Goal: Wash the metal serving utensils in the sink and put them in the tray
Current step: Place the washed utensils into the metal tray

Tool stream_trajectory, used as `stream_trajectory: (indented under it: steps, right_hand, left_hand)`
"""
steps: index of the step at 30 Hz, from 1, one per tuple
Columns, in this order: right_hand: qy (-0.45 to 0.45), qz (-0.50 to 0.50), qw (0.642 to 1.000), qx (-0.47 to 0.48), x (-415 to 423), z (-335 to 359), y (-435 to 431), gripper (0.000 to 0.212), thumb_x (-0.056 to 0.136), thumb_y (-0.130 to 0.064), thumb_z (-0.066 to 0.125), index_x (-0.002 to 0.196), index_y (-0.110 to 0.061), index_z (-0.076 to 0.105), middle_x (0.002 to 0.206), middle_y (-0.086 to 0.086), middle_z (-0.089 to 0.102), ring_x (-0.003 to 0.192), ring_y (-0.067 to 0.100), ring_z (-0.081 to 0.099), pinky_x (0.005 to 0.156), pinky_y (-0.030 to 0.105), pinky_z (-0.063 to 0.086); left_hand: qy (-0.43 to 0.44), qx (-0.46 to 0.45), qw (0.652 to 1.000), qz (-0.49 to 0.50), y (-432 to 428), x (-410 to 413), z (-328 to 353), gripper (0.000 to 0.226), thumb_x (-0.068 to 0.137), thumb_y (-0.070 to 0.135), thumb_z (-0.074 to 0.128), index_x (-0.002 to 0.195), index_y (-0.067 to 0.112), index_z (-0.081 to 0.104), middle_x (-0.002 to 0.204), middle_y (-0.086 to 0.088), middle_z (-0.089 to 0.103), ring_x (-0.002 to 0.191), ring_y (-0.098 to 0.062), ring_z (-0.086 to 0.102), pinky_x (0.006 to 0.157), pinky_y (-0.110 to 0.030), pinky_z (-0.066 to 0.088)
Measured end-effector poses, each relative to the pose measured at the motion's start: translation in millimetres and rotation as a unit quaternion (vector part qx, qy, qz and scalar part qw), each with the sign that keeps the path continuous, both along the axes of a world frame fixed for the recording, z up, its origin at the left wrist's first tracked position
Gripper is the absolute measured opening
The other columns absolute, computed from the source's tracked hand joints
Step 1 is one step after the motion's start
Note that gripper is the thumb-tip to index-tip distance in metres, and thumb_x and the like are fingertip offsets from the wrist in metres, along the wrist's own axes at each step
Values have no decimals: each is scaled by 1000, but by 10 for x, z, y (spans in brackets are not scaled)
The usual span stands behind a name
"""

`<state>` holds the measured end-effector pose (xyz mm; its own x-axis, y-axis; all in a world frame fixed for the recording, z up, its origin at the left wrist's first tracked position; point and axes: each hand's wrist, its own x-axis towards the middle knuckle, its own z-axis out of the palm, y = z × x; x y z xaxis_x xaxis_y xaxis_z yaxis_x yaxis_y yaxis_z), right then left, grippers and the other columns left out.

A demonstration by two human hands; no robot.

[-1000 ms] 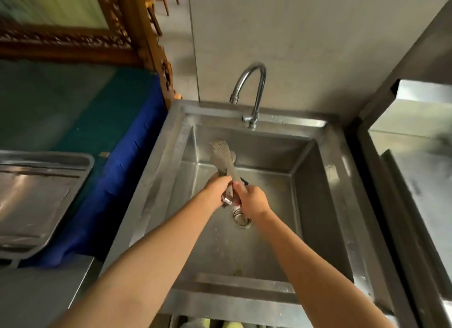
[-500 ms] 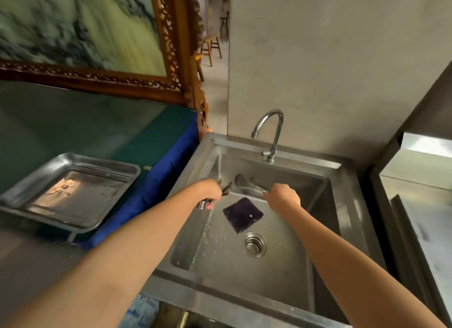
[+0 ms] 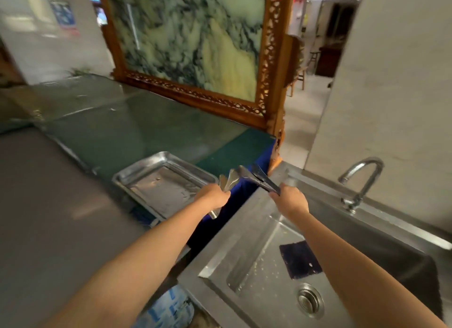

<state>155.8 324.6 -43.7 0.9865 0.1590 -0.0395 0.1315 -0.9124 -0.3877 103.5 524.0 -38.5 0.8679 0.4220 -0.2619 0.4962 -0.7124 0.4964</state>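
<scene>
Head view, left to right. Tray (image 3: 137,178) just left of and beyond left hand (image 3: 213,197); miss risk if released early, since utensil sits over tray's right rim, near gap by blue cloth (image 3: 241,193). Left hand closed round pale metal utensil (image 3: 228,181), handle poking out below fist. Right hand (image 3: 289,200) fisted on darker tongs (image 3: 263,179), tips pointing up-left over sink (image 3: 244,229) edge. Both wet-looking, shiny, slightly blurred; slip likely. Dark cloth (image 3: 298,259) in basin, below right forearm.

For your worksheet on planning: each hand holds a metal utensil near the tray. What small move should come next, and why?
Probably lower the left hand and set its utensil in the tray: it already hangs at the tray's near edge, while the right hand holds its utensil nearer the sink.
</scene>
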Motion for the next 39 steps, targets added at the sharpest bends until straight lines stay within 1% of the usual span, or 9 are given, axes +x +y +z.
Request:
stream_trajectory:
  steps: [3,6,8,12,18,22,25,28,39]
  right_hand:
    - [-5,37,999,13,111,-30,487,35,94,-35,46,108,-4,52,108,19,63,103,38,58,81,39,46]
    - [-10,81,997,5,216,-98,1007,37,95,-36,45,110,-2,50,112,21,62,107,38,57,84,40,45]
    - [-12,110,994,-8,286,-148,1365,40,95,-36,45,111,0,50,114,23,62,110,39,56,86,41,43]
    - [14,155,988,-22,475,-318,1998,39,95,-36,44,112,-1,48,113,21,62,108,38,56,83,39,43]
    - [54,210,974,-65,786,-636,2581,42,96,-42,40,120,-7,45,114,15,63,105,33,58,76,36,42]
    - [86,205,970,-101,882,-829,2759,47,98,-40,34,129,-4,36,121,18,57,110,32,56,76,33,42]
    - [115,202,966,-114,897,-937,2836,46,99,-30,35,134,0,34,131,21,49,118,35,50,92,39,44]
    - [123,179,971,-97,964,-1027,2839,44,97,-36,36,127,-3,39,131,18,47,120,32,45,98,39,39]
    - [92,215,948,-214,1210,-1323,3045,40,96,-27,41,130,-8,37,137,12,39,124,26,40,101,34,39]
  left_hand:
    - [-27,-101,993,56,414,-55,-133,50,89,53,47,97,7,65,93,-13,70,88,-32,66,72,-32,49]
    - [-47,-190,973,125,810,-131,-243,45,82,54,59,72,10,58,62,-3,62,54,-19,59,49,-23,45]
    - [-63,-215,960,170,1096,-167,-308,37,81,43,66,69,9,56,56,-2,57,46,-13,53,40,-20,40]
    - [-78,-244,936,240,1660,-169,-394,23,88,19,57,69,5,57,57,-4,56,50,-14,52,45,-21,42]
    - [-118,-267,913,284,2247,-30,-527,33,93,35,51,96,3,57,70,-7,60,62,-19,57,59,-27,47]
    - [-140,-256,915,278,2408,46,-656,39,97,36,43,109,0,53,94,-18,62,88,-31,62,76,-36,51]
    - [-125,-244,924,265,2507,87,-813,36,98,36,39,110,4,51,90,-9,58,82,-20,58,66,-25,45]
    - [-118,-245,926,260,2532,169,-856,32,99,37,36,102,9,50,79,-6,55,72,-14,56,55,-19,41]
    - [-124,-289,916,248,2598,440,-893,34,99,40,33,99,12,53,74,-5,55,68,-16,57,61,-23,48]
